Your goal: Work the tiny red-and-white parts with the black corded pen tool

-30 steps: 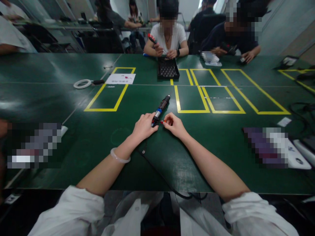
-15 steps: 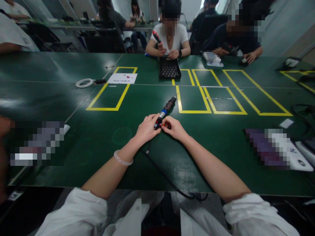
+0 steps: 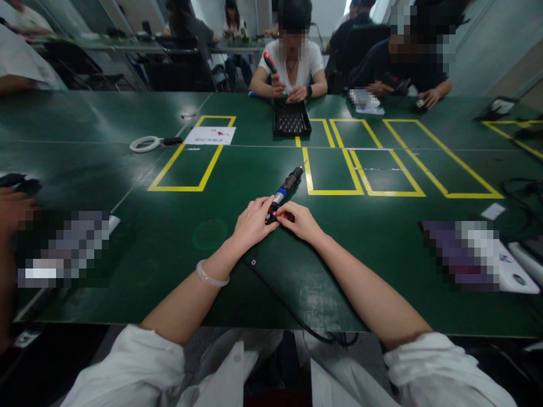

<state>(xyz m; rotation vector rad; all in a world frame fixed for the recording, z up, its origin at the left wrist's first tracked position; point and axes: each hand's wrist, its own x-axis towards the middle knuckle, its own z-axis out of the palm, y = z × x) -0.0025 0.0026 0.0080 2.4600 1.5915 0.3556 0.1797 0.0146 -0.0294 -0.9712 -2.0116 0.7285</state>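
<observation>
Green worktop [image 3: 382,237], and a small red piece [image 3: 274,213] pinched at the rear of an electric screwdriver [image 3: 284,193]

The electric screwdriver lies aslant in front of the person, its tip pointing away. The left hand [image 3: 254,219] is curled over its rear end, thumb on the near side. Just beside it, the right hand [image 3: 300,219] has thumb and forefinger brought together, apparently on the small red piece.

Slipping looks the likeliest trouble: the rounded body could roll if the left hand's hold slackens, and a hard tug from the right could tear the small red piece loose. A black cable [image 3: 297,325] runs from near the screwdriver's rear over the worktop's near edge; a snag there could drag the tool askew. A ring terminal [image 3: 253,262], lying nearer the person than the screwdriver, could catch under the left wrist.

Both hands cover the rear end, so how the cable joins it is hidden, and whether the small red piece is wire or connector cannot be told. Pixelated patches mask objects well to either side of the screwdriver. Another person's hand [image 3: 17,208], well to its left, is partly cut off.
</observation>
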